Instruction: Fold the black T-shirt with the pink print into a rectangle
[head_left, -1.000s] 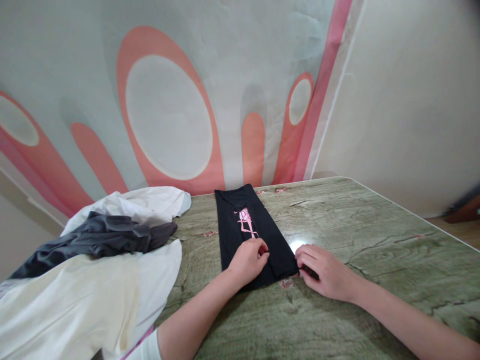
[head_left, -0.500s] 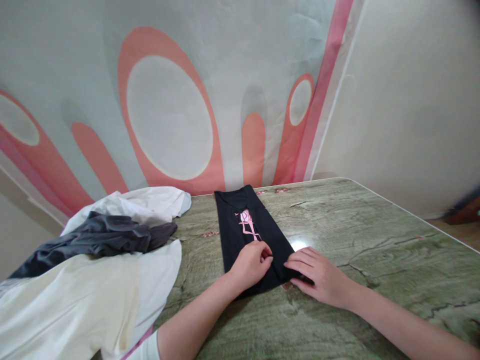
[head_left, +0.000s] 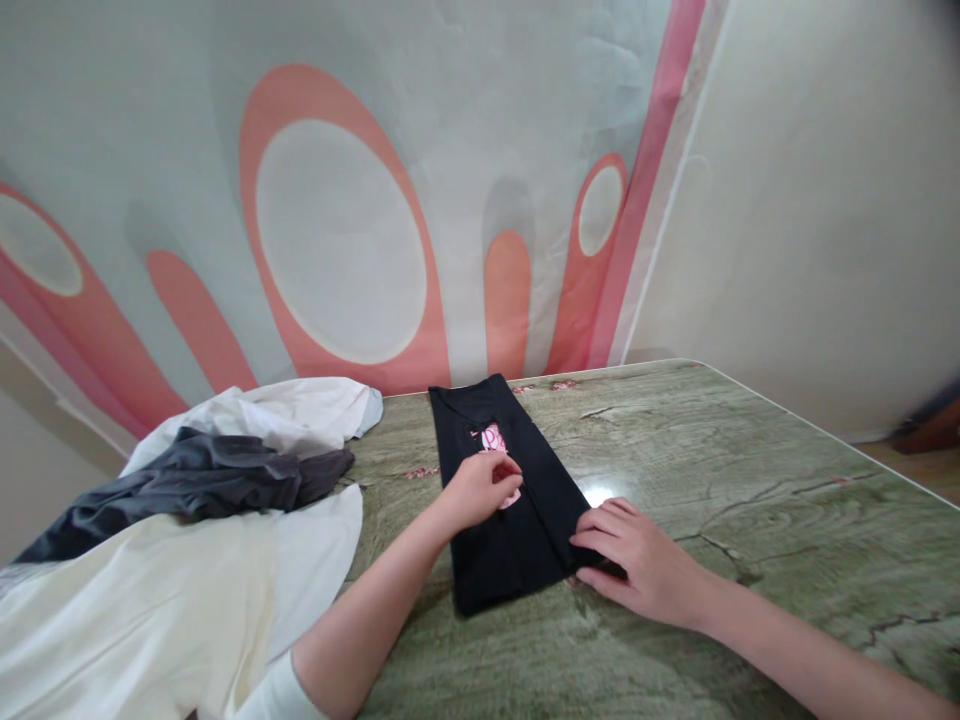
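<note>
The pink print (head_left: pixel 491 437) is partly hidden by the left hand (head_left: pixel 481 489), narrowly curled over the black garment (head_left: pixel 538 492), whose near right corner is covered by the loosely curved right hand (head_left: pixel 637 556); whether cloth is pinched cannot be told. Left of both, piled clothes (head_left: pixel 202 485) are cut off; beyond, a patterned wall (head_left: pixel 465 150) is seen. Rightward, wood-grained tabletop (head_left: pixel 750 470) is bounded by a pale edge (head_left: pixel 825 431).

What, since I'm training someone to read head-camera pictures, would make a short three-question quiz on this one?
1. True or false: the right hand is at the far end of the black garment.
2. Where is the dark grey cloth relative to that garment? a) to its left b) to its right c) on top of it
3. Fill in: the left hand partly hides a ____ print.

Key: 1 false, it is at the near right corner; 2 a; 3 pink.
</note>
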